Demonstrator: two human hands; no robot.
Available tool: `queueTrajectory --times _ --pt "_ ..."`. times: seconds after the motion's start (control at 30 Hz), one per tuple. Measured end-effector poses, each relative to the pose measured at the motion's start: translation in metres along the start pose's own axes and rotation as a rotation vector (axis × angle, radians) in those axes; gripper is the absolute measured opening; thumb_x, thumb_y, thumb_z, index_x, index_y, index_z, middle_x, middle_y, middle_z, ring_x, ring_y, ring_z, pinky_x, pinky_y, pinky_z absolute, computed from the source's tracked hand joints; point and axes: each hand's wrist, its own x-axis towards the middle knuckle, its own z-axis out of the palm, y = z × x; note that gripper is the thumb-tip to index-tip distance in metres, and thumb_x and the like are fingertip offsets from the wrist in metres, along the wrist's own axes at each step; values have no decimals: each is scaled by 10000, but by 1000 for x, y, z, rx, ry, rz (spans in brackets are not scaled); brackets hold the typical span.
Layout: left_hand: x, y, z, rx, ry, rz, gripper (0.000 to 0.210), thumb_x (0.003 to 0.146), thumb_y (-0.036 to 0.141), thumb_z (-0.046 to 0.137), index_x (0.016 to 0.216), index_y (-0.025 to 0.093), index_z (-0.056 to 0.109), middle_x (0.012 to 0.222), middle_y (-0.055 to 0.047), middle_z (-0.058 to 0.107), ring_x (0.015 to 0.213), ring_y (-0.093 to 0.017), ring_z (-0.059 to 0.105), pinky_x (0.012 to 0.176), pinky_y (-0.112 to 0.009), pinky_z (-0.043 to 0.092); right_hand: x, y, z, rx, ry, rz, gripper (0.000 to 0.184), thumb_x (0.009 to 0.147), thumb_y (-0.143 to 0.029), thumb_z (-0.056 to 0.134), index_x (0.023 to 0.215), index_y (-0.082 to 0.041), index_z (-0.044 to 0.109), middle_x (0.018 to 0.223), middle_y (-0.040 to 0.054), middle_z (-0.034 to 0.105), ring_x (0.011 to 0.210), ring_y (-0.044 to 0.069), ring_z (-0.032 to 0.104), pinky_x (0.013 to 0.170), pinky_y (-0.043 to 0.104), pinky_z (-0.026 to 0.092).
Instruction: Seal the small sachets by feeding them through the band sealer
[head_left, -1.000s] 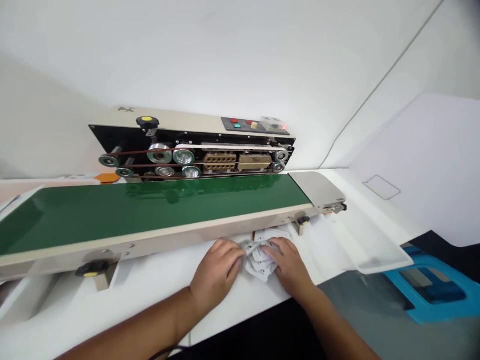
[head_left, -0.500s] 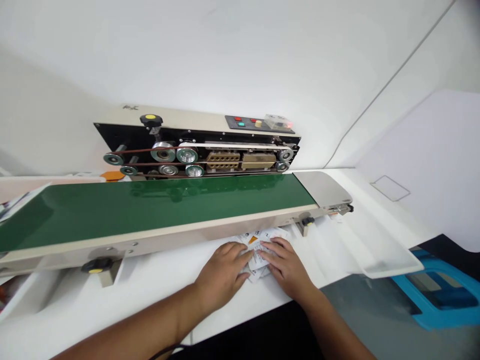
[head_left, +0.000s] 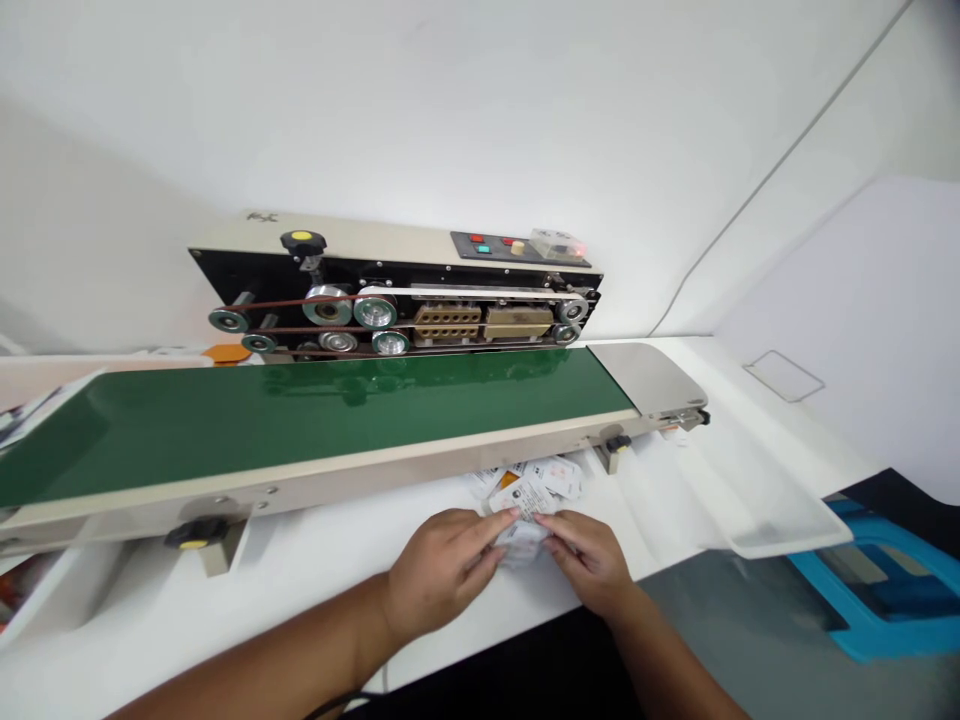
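Observation:
Several small white printed packets (head_left: 555, 475) lie in a loose pile on the white table below the sealing machine's conveyor. One near the belt frame has an orange patch. My left hand (head_left: 442, 565) reaches in from the left, thumb and fingers closed on the left edge of a printed packet (head_left: 523, 533) at the pile's near side. From the right, my right hand (head_left: 589, 555) pinches the same packet's other edge. Part of the packet and the fingertips hide each other, and whether more than one packet is gripped is unclear.
A band sealing machine (head_left: 420, 290) with pulleys stands against the wall behind its green conveyor belt (head_left: 315, 420). Black knobs (head_left: 196, 532) stick out below the belt frame. A translucent white tray (head_left: 795, 535) lies at right, above a blue stool (head_left: 892, 590). Another tray holds items at far left.
My fingers lay spread over the packets before; now both hands have drawn slightly nearer me and closed on a packet's edges. More of the pile behind shows.

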Motion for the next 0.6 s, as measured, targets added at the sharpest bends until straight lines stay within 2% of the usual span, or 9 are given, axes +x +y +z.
queueTrajectory --times 0.1,0.2,0.37,0.5,0.6 --pt "2 0 0 -119 -28 -75 365 982 252 578 1339 252 651 874 -54 775 698 -184 694 702 -285 538 1 3 -2 66 -60 30 354 986 -206 577 1309 -285 698 714 9 659 610 164 621 568 279 520" --pt "4 1 1 -164 16 -130 263 948 280 642 1201 254 708 797 -27 766 660 -172 690 677 -261 527 2 5 -3 102 -62 60 323 971 -208 609 1263 -282 724 786 29 717 659 173 667 598 285 540" --pt "4 4 0 -255 24 -223 181 920 270 682 1100 260 687 765 9 774 624 -163 682 633 -242 504 0 6 0 103 59 139 174 921 -258 686 1062 -258 788 863 52 787 721 210 738 636 303 604" --pt "4 4 -1 -365 11 -312 162 916 263 671 1076 250 648 717 28 751 598 -153 655 612 -237 484 -5 6 2 27 191 199 125 894 -283 712 980 -246 796 819 48 786 637 200 717 576 297 603" --pt "4 3 2 -454 9 -382 127 922 266 654 1045 238 635 796 8 764 677 -161 675 639 -241 489 -9 8 2 -1 234 215 109 887 -288 725 956 -245 797 801 45 776 630 198 704 590 307 602"
